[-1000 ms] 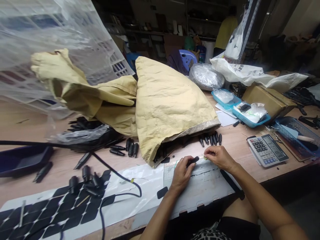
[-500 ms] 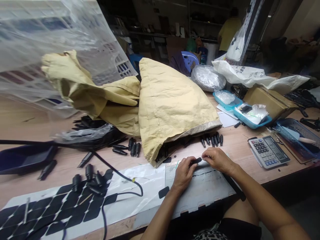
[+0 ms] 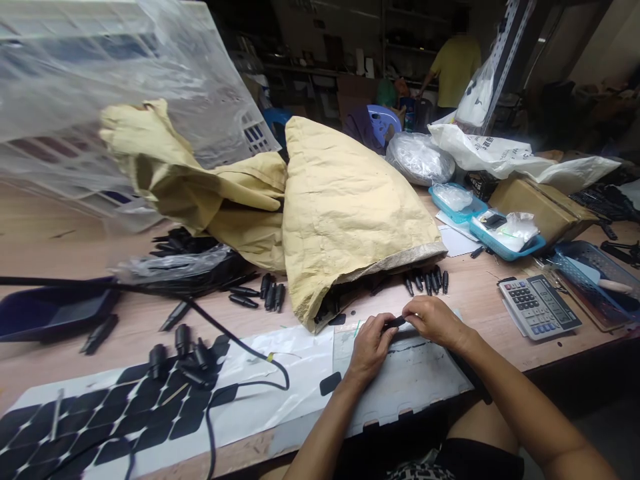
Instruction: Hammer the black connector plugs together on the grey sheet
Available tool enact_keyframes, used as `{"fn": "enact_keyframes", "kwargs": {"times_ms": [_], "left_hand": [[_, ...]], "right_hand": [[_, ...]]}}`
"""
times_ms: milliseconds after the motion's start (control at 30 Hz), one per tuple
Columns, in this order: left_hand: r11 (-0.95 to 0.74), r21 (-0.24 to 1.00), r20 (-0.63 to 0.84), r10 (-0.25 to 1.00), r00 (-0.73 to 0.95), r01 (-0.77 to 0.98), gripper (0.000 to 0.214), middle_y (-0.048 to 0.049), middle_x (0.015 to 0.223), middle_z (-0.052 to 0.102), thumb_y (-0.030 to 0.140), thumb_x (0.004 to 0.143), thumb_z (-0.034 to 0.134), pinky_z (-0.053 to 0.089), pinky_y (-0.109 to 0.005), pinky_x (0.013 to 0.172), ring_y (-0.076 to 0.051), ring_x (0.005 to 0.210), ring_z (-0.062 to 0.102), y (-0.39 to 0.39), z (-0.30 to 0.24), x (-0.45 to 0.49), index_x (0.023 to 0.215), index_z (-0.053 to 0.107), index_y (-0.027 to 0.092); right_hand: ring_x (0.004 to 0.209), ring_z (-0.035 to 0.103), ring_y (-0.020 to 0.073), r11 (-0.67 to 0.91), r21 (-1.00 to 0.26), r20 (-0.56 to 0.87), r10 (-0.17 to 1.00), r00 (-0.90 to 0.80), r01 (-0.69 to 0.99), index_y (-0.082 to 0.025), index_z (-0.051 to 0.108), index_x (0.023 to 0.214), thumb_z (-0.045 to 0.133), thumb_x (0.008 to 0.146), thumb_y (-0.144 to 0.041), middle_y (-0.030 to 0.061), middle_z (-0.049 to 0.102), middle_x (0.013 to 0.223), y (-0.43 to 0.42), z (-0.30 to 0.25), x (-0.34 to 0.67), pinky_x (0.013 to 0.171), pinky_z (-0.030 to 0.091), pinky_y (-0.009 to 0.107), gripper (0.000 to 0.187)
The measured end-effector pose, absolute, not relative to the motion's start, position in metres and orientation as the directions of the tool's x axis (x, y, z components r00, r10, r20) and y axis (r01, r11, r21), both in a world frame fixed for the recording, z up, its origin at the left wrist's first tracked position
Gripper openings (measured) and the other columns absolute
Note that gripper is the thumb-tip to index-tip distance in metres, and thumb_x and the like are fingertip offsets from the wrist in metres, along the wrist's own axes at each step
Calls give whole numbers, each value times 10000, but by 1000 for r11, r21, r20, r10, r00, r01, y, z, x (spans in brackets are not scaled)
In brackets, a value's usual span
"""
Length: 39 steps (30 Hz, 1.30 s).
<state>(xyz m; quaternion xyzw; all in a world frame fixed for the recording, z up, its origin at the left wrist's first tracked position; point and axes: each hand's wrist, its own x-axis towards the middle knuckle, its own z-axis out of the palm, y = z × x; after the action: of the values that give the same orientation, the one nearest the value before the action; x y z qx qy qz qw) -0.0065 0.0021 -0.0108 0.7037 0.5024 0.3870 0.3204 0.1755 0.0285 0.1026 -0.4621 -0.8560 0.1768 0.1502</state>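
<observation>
Before the large pale-yellow fabric sack, a slim black piece is gripped in the left hand; fingers of the right hand are pinched at its end, contents hidden. Handling seems unfinished; short black cylinders beside the sack are left unheld.
</observation>
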Motion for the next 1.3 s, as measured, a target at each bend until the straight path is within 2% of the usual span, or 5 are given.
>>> {"fn": "enact_keyframes", "kwargs": {"times_ms": [367,633,800,1000,1300], "left_hand": [[-250,877,196,966,170,410,178,-32,1010,627,282,938,496,451,-350,861,-207,970,574,2,-11,-7,1085,588,241],[-232,902,183,969,164,364,176,-44,1005,644,288,942,485,462,-370,865,-213,945,597,1,-8,-6,1087,570,239],[-231,911,180,968,173,342,160,-44,997,646,277,933,495,472,-366,856,-209,930,600,1,-10,-6,1072,563,236],[-261,884,205,962,180,388,153,-43,990,638,285,927,506,461,-359,849,-211,935,589,1,-10,-7,1053,578,238],[-274,861,213,959,186,428,152,-42,984,646,278,926,503,455,-365,844,-214,925,590,1,-9,-7,1050,579,235]], "right_hand": [[858,673,175,74,-921,5,984,-179,383,-167,726,1059,467,865,-129,67,716,962,30,109,193,815,547,328,326],[965,715,224,-165,-984,-158,983,-97,-62,-172,735,993,746,765,-314,83,740,1020,18,93,186,832,575,351,268],[664,678,153,-88,-989,-102,988,-118,122,-160,726,929,732,792,-350,34,694,814,14,90,181,609,548,277,234],[815,633,184,191,-865,128,978,-165,463,-183,756,979,661,827,-212,57,670,913,13,88,175,731,509,308,181],[658,587,150,73,-962,46,993,-107,262,-194,718,836,668,838,-298,9,627,742,17,77,169,605,479,272,115]]}}
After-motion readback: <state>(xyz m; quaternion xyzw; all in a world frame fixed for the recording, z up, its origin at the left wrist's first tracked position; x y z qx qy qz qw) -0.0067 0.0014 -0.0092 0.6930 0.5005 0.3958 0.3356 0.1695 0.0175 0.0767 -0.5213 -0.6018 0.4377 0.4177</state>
